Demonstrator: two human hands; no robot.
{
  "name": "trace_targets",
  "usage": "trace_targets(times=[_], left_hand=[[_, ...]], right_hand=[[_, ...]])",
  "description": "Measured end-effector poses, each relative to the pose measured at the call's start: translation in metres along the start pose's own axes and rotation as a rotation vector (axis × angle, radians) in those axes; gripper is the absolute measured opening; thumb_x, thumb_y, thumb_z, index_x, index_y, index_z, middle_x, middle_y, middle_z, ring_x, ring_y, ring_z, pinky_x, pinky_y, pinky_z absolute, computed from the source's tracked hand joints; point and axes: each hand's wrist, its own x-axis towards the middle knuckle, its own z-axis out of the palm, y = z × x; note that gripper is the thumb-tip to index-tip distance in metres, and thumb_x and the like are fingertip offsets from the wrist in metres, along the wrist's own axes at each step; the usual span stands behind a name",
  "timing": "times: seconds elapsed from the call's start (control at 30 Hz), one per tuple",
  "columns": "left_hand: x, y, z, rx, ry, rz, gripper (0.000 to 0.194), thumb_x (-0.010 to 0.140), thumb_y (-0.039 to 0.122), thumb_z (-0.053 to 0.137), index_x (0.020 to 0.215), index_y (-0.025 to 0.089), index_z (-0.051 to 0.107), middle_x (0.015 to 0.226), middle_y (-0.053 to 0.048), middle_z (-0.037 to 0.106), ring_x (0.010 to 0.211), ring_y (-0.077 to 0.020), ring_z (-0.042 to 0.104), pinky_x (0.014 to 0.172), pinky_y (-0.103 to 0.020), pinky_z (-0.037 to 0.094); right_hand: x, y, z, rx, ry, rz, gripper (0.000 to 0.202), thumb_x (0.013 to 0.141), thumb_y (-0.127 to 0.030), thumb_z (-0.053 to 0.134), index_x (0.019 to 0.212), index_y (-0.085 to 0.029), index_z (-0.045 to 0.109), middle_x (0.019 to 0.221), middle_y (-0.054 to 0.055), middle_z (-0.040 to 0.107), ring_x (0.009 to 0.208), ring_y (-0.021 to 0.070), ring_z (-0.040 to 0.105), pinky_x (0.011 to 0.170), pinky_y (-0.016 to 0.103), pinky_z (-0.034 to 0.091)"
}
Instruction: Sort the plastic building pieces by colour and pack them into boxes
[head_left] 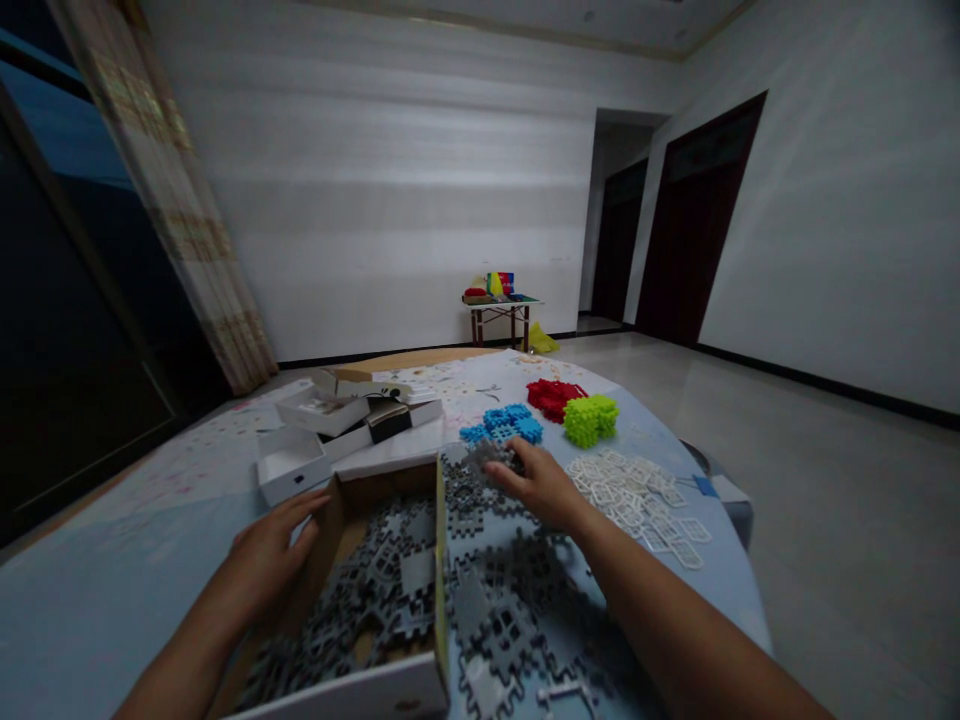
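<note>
Head view: right hand (541,484) pinches a gray piece (486,459) beside an open cardboard box (360,690)

The right thumb and fingers are nearly together, holding the gray piece by its near edge, just beyond the box's far right corner and above loose gray pieces (502,600) on the table. The left hand (270,555) lies at the box's left side, fingers gently curved and thumb parted from them; whether it grips the wall cannot be told.

The gray piece looks flat, with a toothed edge, and is probably light, stiff plastic, hardly fragile. A pinch on the rim should serve, though the teeth could snag on neighbors. The box looks thin-walled and may flex if pressed.

Inside the box, similar boxed pieces (375,575) overlap in a jumble. Its right wall stands between them and the loose ones. Farther out are blue pieces (506,424), then red pieces (553,400) and a lime-green stack (591,420). White frames (630,495) spread beyond the right wrist; small white boxes (292,468) sit at far left.
</note>
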Motion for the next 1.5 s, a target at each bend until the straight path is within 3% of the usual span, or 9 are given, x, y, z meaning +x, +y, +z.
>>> trace_targets(times=[0.1,0.3,0.43,0.57,0.73,0.9,1.1,1.23,1.5], left_hand=[[-0.001,0.001,0.0,0.003,0.006,0.001,0.052,0.072,0.041,0.038,0.106,0.015,0.067,0.119,-0.01,0.064,0.109,-0.0251,0.06,0.097,-0.039,0.044],[-0.002,0.009,-0.005,-0.004,-0.022,-0.017,0.052,0.072,0.039,0.038,0.107,0.014,0.067,0.119,-0.011,0.064,0.109,-0.0261,0.059,0.096,-0.039,0.045],[-0.003,0.009,-0.005,-0.016,0.0,-0.009,0.048,0.073,0.039,0.04,0.105,0.017,0.068,0.119,-0.009,0.064,0.108,-0.0253,0.06,0.095,-0.038,0.046],[-0.003,0.009,-0.005,-0.015,0.002,-0.012,0.049,0.073,0.039,0.039,0.106,0.016,0.068,0.119,-0.009,0.064,0.108,-0.0258,0.06,0.096,-0.039,0.045],[-0.003,0.009,-0.005,0.023,-0.022,-0.008,0.052,0.073,0.039,0.036,0.108,0.015,0.067,0.12,-0.01,0.063,0.11,-0.0252,0.059,0.097,-0.038,0.044],[-0.002,0.006,-0.003,0.032,-0.013,-0.01,0.052,0.074,0.04,0.036,0.108,0.015,0.067,0.119,-0.009,0.064,0.109,-0.0238,0.06,0.097,-0.035,0.044],[-0.002,0.004,-0.001,0.011,0.008,-0.012,0.048,0.072,0.038,0.04,0.106,0.018,0.068,0.118,-0.008,0.065,0.108,-0.024,0.06,0.098,-0.035,0.043],[-0.002,0.001,0.002,0.009,0.01,-0.023,0.049,0.073,0.039,0.04,0.107,0.018,0.067,0.12,-0.007,0.064,0.11,-0.0242,0.059,0.099,-0.036,0.042],[-0.002,0.005,-0.002,0.003,-0.02,-0.024,0.053,0.073,0.041,0.037,0.108,0.014,0.067,0.12,-0.01,0.063,0.111,-0.0264,0.058,0.099,-0.039,0.042]], right_hand=[[0.008,-0.026,0.0,0.065,0.005,-0.053,0.036,0.082,-0.053,0.05,0.075,-0.018,0.051,0.061,-0.004,0.046,0.057,0.0103,0.041,0.053,0.021,0.027],[0.025,-0.074,0.02,0.115,-0.16,-0.126,0.045,0.077,-0.061,0.052,0.071,-0.017,0.057,0.06,-0.004,0.049,0.058,0.0092,0.04,0.052,0.02,0.026],[0.031,-0.086,0.043,0.134,-0.226,-0.151,0.045,0.075,-0.061,0.055,0.075,-0.016,0.062,0.06,-0.002,0.053,0.058,0.0103,0.044,0.051,0.02,0.027],[0.029,-0.086,0.053,0.302,-0.272,-0.21,0.037,0.08,-0.052,0.054,0.092,-0.018,0.064,0.069,-0.002,0.062,0.062,0.0113,0.052,0.053,0.02,0.034],[0.032,-0.063,0.039,0.213,-0.183,-0.164,0.032,0.082,-0.043,0.054,0.1,-0.018,0.064,0.088,0.003,0.069,0.078,0.0148,0.06,0.068,0.023,0.043],[0.049,-0.004,0.02,-0.1,-0.174,0.001,0.032,0.085,-0.037,0.05,0.107,-0.017,0.063,0.103,0.007,0.068,0.094,0.0175,0.061,0.081,0.026,0.043],[0.052,0.06,0.012,-0.477,-0.203,0.282,0.058,0.075,-0.057,0.056,0.118,-0.018,0.057,0.121,0.017,0.057,0.115,0.0328,0.049,0.092,0.043,0.037],[0.045,0.073,0.019,-0.538,-0.296,0.37,0.075,0.067,-0.072,0.053,0.122,-0.021,0.053,0.127,0.017,0.052,0.116,0.0357,0.047,0.09,0.047,0.037],[0.039,0.062,0.025,-0.47,-0.398,0.213,0.049,0.072,-0.054,0.06,0.114,-0.028,0.061,0.123,0.009,0.056,0.114,0.0311,0.049,0.092,0.044,0.036]])
